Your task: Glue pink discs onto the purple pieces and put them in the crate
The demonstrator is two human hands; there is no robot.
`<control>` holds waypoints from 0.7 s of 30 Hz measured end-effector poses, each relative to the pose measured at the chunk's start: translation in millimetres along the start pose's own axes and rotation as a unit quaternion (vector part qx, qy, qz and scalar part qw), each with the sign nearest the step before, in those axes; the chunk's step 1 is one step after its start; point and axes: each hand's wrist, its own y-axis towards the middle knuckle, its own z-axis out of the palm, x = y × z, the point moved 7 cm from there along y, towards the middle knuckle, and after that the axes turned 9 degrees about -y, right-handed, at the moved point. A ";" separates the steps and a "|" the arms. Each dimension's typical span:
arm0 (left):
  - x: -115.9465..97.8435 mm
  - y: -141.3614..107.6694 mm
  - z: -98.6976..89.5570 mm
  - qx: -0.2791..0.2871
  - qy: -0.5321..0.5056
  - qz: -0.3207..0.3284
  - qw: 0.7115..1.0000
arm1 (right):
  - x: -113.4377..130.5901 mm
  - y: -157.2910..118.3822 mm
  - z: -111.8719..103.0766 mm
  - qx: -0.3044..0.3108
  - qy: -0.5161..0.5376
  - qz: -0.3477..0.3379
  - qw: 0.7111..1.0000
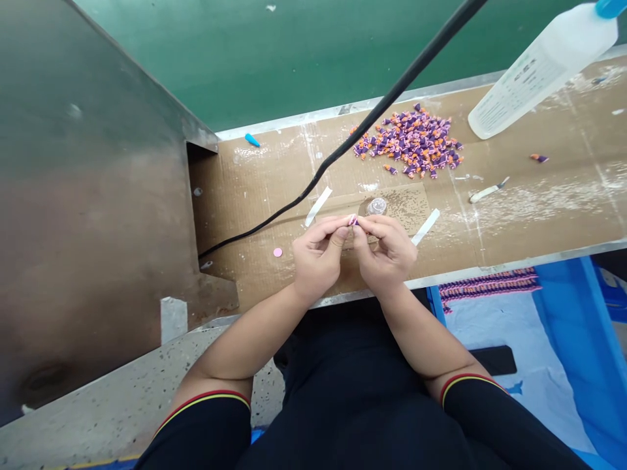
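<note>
My left hand (318, 253) and my right hand (386, 251) meet over the near part of the cardboard-topped bench. Between their fingertips is a tiny purple, pink and white piece (353, 220), mostly covered by the fingers, so its full shape is hidden. Both hands are closed in a pinch on it. Just beyond my right fingers sits a small clear round dish (377, 207) on a spotted cardboard patch (409, 203). A pile of small cone-like pieces (414, 140) in purple, orange and pink lies farther back. Left of my left hand is a pink disc (277, 252).
A black cable (337, 153) slants across the bench. A white bottle (539, 75) and a small brush-like tool (484, 193) are at right. The metal housing (98, 183) borders the left. A blue bin (571, 326) below holds rows of pieces (494, 285) and a dark flat object (494, 360).
</note>
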 end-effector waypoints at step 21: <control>19.4 2.3 -6.5 -0.001 -0.016 -0.026 1.000 | -40.2 40.6 -62.6 0.213 -0.063 -0.005 0.975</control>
